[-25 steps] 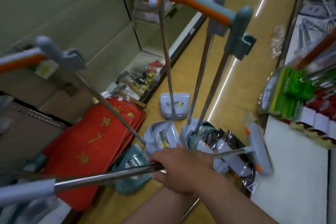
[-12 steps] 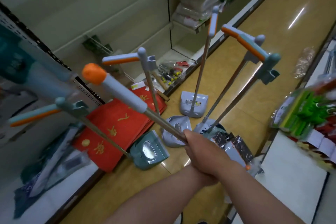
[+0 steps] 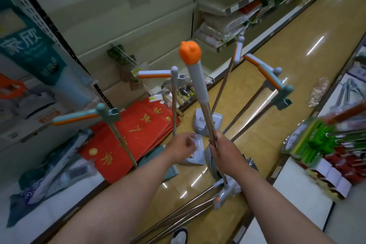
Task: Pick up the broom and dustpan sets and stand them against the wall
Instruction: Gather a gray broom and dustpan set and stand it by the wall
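Note:
My right hand [image 3: 225,150] grips the metal pole of a broom [image 3: 199,89] that stands nearly upright, its grey grip and orange cap pointing at the camera. Its head [image 3: 224,194] rests on the floor near my right forearm. My left hand [image 3: 181,147] hovers with fingers apart beside the pole, over a grey dustpan [image 3: 195,152]. Several other dustpans stand around: a teal-handled one [image 3: 103,113] at left, a grey-handled one [image 3: 174,77] in the middle, another pan [image 3: 208,123] behind, and a pair of handles [image 3: 277,87] at right.
Red mats with gold characters [image 3: 138,132] lie on the low shelf base at left. White store shelving [image 3: 122,16] rises behind. More metal poles [image 3: 178,218] lie on the yellow floor by my shoe [image 3: 179,235]. Packaged goods [image 3: 324,140] hang at right.
The broom has swung from nearly level, pointing left, up to almost vertical in my right hand. My left hand has come into view beside the pole.

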{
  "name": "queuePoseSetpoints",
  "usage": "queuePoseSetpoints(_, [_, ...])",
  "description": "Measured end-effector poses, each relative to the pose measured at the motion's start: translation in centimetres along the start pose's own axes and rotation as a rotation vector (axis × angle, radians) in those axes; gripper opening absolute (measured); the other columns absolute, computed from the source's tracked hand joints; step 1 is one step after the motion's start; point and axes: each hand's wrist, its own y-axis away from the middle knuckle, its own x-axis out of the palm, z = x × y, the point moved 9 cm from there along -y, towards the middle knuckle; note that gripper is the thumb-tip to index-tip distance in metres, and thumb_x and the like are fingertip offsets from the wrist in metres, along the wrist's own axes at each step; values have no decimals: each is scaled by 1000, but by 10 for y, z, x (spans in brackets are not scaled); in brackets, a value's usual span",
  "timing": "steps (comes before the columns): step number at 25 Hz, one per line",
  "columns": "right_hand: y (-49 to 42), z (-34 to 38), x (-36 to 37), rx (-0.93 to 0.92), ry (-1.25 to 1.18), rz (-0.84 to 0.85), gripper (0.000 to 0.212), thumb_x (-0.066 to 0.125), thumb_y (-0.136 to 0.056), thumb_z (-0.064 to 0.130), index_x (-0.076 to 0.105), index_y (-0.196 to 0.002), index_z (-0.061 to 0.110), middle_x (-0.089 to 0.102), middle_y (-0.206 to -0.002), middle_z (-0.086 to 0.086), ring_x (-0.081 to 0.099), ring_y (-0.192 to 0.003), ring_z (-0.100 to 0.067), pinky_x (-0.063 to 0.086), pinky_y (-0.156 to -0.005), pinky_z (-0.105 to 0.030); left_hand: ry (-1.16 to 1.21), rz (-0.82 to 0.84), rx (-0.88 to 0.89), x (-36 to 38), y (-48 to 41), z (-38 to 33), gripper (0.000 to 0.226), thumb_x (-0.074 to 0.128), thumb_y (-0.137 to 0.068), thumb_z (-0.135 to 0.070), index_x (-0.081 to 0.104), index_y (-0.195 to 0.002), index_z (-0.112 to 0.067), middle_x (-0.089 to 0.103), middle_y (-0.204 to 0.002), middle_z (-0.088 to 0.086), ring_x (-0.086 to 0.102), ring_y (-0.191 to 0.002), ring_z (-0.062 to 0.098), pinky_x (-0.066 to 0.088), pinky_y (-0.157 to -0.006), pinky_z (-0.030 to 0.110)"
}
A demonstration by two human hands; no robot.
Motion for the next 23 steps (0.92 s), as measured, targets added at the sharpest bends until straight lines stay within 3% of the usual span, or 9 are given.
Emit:
queuePoseSetpoints(2, [1,-3,-15,24,9,-29,6,49,-100,18,45,-102,23,56,-79,2,56,-70,-18,43,-57,-36,293,-260,-113,-48,-9,2,57,74,-88,-12,45,-138,-11,61,-93,1,58,-78,13,50,-68,29])
queuePoseSetpoints(4, [2,-7,-28,56,17,-45,6,51,-99,17,48,-101,21,61,-83,-3,61,-73,-22,51,-64,-42,413,-460,-93,-96,-25,-9,80,80,-82,-11,36,-149,-21,54,-108,0,55,-90,13,47,-76,25])
queuePoseSetpoints(5, [3,-10,-32,71,15,-53,7,52,-97,15,49,-100,20,62,-85,-3,62,-75,-22,52,-66,-41,427,-468,-51,-109,-33,-19,88,82,-80,-11,34,-152,-26,51,-118,0,54,-102,15,49,-85,28])
queuePoseSetpoints(8, [5,-24,-44,168,-53,-106,10,57,-93,10,55,-98,19,64,-88,0,61,-78,-16,46,-63,-28,396,-388,6,-114,-61,-44,83,81,-80,-13,39,-150,-30,49,-140,1,52,-124,22,51,-102,42])
queuePoseSetpoints(11, [9,-42,-57,289,-148,-203,12,60,-89,10,60,-93,21,66,-87,0,63,-81,-17,51,-70,-32,373,-349,-11,-111,-81,-55,56,77,-86,-20,53,-136,-18,59,-133,2,58,-116,24,51,-100,41])
queuePoseSetpoints(14, [16,-58,-68,407,-313,-287,13,61,-87,7,63,-85,20,67,-82,0,63,-76,-18,52,-69,-33,392,-311,-57,-98,-90,-49,49,82,-79,-29,64,-121,-10,69,-117,7,65,-110,27,53,-95,40])
queuePoseSetpoints(16, [21,-67,-73,482,-419,-339,14,61,-87,6,63,-78,17,64,-73,1,59,-69,-20,50,-64,-32,364,-220,-80,-80,-83,-41,52,85,-75,-35,68,-118,-11,71,-113,5,66,-107,25,51,-93,35])
queuePoseSetpoints(20, [24,-69,-69,559,-503,-307,21,57,-83,-1,67,-72,13,61,-67,0,54,-63,-17,44,-57,-27,335,62,-111,-40,-60,-25,81,87,-53,-70,68,-122,-30,67,-126,-4,62,-117,19,44,-108,41])
queuePoseSetpoints(23, [23,-61,-66,567,-550,-288,27,53,-79,-7,70,-70,13,64,-69,0,54,-65,-15,42,-58,-26,351,11,-68,-44,-66,-36,87,83,-47,-80,65,-122,-39,66,-130,-4,61,-121,20,42,-110,47])
